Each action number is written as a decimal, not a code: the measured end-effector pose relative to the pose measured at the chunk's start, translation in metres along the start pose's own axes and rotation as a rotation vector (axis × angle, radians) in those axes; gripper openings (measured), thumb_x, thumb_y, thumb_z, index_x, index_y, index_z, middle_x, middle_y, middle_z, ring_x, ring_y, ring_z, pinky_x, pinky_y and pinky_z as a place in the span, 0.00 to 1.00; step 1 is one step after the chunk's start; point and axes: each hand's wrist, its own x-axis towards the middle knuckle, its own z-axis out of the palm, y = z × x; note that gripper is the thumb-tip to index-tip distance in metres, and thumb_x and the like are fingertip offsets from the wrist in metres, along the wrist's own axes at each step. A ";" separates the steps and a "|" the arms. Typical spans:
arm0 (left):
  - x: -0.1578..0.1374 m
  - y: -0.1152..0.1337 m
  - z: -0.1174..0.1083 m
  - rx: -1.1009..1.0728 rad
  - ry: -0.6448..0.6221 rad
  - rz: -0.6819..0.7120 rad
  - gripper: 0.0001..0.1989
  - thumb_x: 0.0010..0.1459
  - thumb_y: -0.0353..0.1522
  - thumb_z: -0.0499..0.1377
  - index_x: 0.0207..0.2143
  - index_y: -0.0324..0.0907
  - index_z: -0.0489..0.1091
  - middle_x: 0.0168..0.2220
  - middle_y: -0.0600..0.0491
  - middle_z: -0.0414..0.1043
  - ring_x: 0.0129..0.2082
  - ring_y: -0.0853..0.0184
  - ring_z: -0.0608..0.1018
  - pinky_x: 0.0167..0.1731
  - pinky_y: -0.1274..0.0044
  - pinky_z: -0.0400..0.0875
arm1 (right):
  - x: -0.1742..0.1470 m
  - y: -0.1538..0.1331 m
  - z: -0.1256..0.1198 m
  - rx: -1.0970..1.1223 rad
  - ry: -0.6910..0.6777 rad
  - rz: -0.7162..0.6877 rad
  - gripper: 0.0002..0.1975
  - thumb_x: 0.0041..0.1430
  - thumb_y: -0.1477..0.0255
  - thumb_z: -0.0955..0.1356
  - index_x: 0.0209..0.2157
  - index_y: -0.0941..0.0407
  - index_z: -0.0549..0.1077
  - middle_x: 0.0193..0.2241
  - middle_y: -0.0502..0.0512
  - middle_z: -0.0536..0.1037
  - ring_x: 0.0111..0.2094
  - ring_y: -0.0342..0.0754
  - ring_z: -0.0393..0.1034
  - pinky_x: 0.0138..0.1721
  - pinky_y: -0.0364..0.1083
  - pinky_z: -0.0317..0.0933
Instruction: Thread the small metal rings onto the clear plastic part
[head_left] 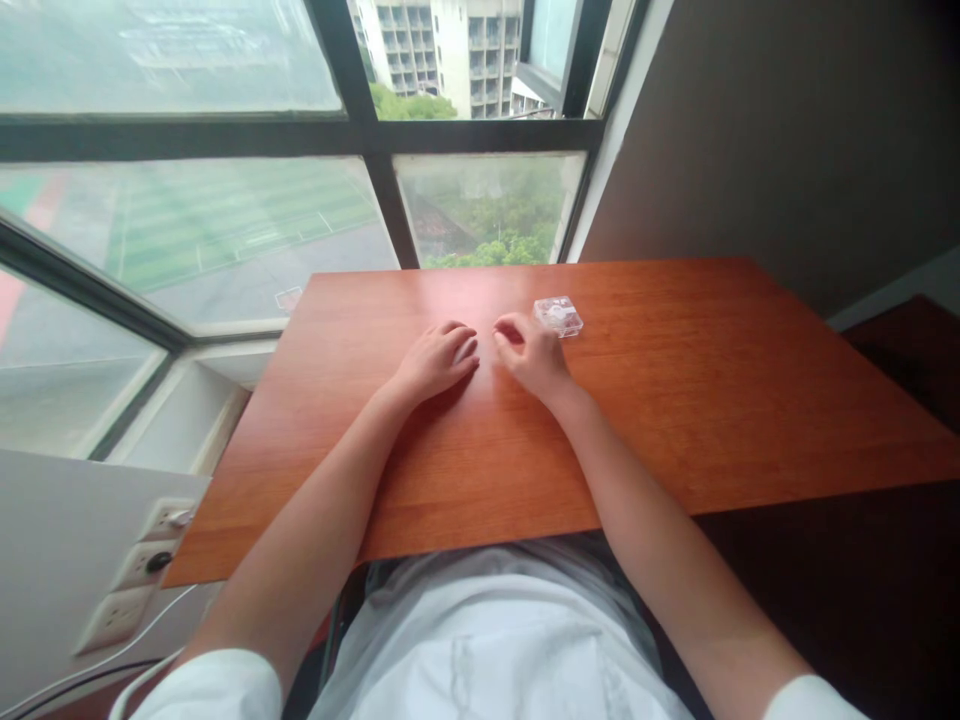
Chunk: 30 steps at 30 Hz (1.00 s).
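My left hand (439, 358) rests low over the table, closed with thumb and fingers around a small, pale, rounded object (466, 349). Its kind is too small to tell. A short gap to the right, my right hand (531, 352) is curled, thumb and forefinger pinched together. Whatever those fingertips hold, if anything, is too small to make out. Just behind the right hand lies a clear plastic box (559, 316) with something whitish inside, partly covered by the knuckles.
The reddish-brown wooden table (705, 400) reaches up to a dark-framed window (480, 137). A grey wall (735, 150) stands at the right. Sockets (139, 565) with a plug and cables sit low on the left, beside the table edge.
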 end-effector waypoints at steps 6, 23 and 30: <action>-0.001 0.012 0.004 -0.149 -0.077 0.084 0.20 0.53 0.30 0.57 0.50 0.40 0.70 0.41 0.49 0.75 0.37 0.64 0.76 0.39 0.75 0.68 | -0.007 -0.016 0.007 -0.121 -0.303 -0.073 0.11 0.63 0.71 0.62 0.36 0.54 0.77 0.35 0.55 0.80 0.35 0.48 0.72 0.37 0.44 0.59; -0.003 0.018 0.009 -0.146 -0.088 -0.009 0.07 0.54 0.35 0.58 0.29 0.39 0.69 0.25 0.57 0.69 0.23 0.73 0.66 0.24 0.79 0.54 | -0.006 -0.011 0.005 -0.137 -0.324 0.016 0.12 0.62 0.68 0.63 0.36 0.53 0.79 0.32 0.55 0.81 0.33 0.48 0.72 0.32 0.44 0.54; -0.002 0.018 0.006 -0.145 -0.090 -0.017 0.07 0.54 0.34 0.58 0.29 0.40 0.69 0.24 0.57 0.69 0.23 0.73 0.65 0.24 0.79 0.52 | -0.006 -0.004 0.011 -0.027 -0.288 0.028 0.12 0.62 0.68 0.63 0.34 0.53 0.79 0.31 0.54 0.81 0.32 0.46 0.72 0.34 0.42 0.56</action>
